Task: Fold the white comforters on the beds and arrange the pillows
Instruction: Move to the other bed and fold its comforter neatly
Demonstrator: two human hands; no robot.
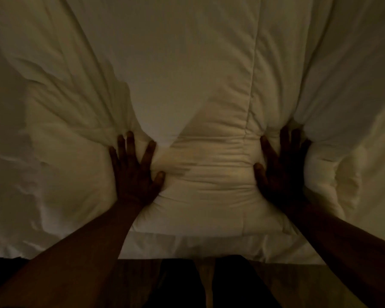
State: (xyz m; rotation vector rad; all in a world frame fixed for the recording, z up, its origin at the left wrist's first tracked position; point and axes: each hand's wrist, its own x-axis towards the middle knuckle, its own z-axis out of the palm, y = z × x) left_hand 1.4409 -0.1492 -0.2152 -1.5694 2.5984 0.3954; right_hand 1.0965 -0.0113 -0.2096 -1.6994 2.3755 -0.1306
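A white quilted comforter (187, 70) fills nearly the whole view in dim light, spread over the bed with a stitched seam running down right of centre. My left hand (136, 172) lies flat on it, fingers spread, palm pressing down. About a forearm's length to the right, my right hand (280, 165) presses flat in the same way, fingertips sunk into a deep crease. Between the two hands the fabric bunches into horizontal wrinkles. No pillow is in view.
The comforter's near edge (209, 245) hangs over the side of the bed in front of me. Below it shows a wooden floor (131, 283) and my dark-clad legs (209, 285). The bed's left part (20, 152) lies in shadow.
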